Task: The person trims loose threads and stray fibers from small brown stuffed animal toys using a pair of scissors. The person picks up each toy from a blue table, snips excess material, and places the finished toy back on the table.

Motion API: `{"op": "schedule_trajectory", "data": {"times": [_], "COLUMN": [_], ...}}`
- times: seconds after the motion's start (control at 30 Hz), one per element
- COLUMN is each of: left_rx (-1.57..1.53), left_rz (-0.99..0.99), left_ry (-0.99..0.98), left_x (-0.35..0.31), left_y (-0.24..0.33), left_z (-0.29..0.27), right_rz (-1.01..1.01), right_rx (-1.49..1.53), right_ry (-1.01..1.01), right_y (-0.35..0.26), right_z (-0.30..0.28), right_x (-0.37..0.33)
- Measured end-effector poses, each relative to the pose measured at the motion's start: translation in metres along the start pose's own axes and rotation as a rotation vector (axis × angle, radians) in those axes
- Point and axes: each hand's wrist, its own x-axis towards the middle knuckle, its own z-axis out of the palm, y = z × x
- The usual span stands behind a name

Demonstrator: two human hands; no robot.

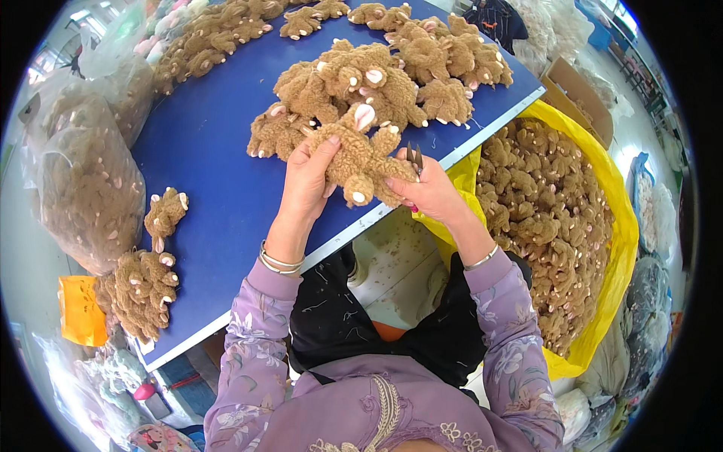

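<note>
Over the near edge of the blue table I hold a flat, curly brown plush animal (360,160) with pale pink ear linings and white-tipped limbs. My left hand (307,172) is closed on one side of it, thumb on top. My right hand (433,188) pinches a limb at the other side. Tucked in that same hand is a pair of thread snips (413,157); the dark blades stick up past the fingers, and a bit of pink shows below. Just beyond my hands lies a heap of similar plush animals (354,87).
More plush pieces lie along the far side and at the left corner (143,290) of the blue table (203,158). At right stands a yellow sack (621,248) full of them. A clear plastic bag (90,181) bulges at left, above an orange packet (81,310).
</note>
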Motion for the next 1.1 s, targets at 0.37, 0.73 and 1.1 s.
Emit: {"op": "schedule_trajectory", "data": {"times": [0.37,0.73,1.1], "left_rx": [0.308,1.284,1.377], "left_rz": [0.140,0.305,0.139], "left_ry": [0.120,0.442,0.424], "left_x": [-0.024,-0.060,0.049], "left_y": [0.061,0.187,0.046], "left_z": [-0.033,-0.114,-0.128], "right_rz": [-0.102,-0.075,-0.028], "right_rx": [-0.083,-0.154,-0.204], "right_ry": [0.039,0.093,0.037], "right_y": [0.000,-0.003,-0.008], "right_z": [0.007,0.006,0.005], "right_x": [0.003,0.006,0.003]}}
